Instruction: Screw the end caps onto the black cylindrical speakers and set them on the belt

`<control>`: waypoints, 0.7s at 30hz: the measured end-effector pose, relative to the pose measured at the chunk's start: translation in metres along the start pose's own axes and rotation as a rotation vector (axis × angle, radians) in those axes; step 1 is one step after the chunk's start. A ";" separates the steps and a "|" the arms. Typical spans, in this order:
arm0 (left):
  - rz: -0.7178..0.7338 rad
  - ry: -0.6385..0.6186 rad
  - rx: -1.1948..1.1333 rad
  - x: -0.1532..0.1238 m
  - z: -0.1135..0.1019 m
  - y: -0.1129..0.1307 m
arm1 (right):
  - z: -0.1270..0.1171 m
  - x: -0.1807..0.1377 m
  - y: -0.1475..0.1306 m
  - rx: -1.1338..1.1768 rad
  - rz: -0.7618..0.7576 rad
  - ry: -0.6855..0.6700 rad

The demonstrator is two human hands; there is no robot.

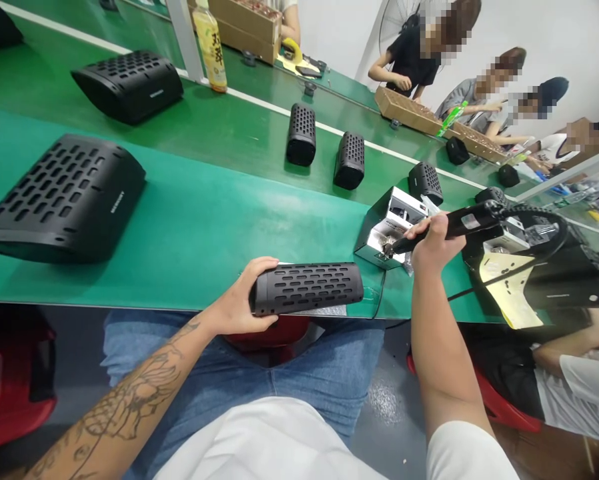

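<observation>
My left hand (244, 300) grips one end of a black perforated housing (312, 287), thumb on top and fingers at the near side. The housing lies lengthwise at the front edge of the green work surface, slots facing up. In my right hand (435, 245) is a black electric screwdriver (472, 219) with a coiled cord. Its tip points down to the left, into the open front of a black-and-white screw feeder box (372, 230). Whether the tip holds a screw is too small to tell.
Large black housings (59, 193) stand to the left, with smaller ones (302, 133) along the green belt (254, 133). A drink bottle (210, 50) stands by a post. A yellow paper (509, 287) hangs at the right. Several people work across the belt; another sits at my right.
</observation>
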State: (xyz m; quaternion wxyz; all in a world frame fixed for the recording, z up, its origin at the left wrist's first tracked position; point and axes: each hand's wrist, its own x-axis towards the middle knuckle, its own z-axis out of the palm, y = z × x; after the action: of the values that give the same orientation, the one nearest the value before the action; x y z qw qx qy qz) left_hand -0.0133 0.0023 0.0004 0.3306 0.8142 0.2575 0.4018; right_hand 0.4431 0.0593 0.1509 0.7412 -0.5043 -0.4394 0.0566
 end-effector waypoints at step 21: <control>-0.035 0.008 -0.093 0.007 0.011 0.006 | 0.040 -0.153 -0.151 0.454 0.154 -0.543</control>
State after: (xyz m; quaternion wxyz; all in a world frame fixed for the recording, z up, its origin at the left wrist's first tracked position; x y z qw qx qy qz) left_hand 0.0003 -0.0005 0.0031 0.3741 0.7917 0.2539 0.4109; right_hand 0.2672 -0.0670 0.1845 0.6842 -0.3250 -0.5571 0.3404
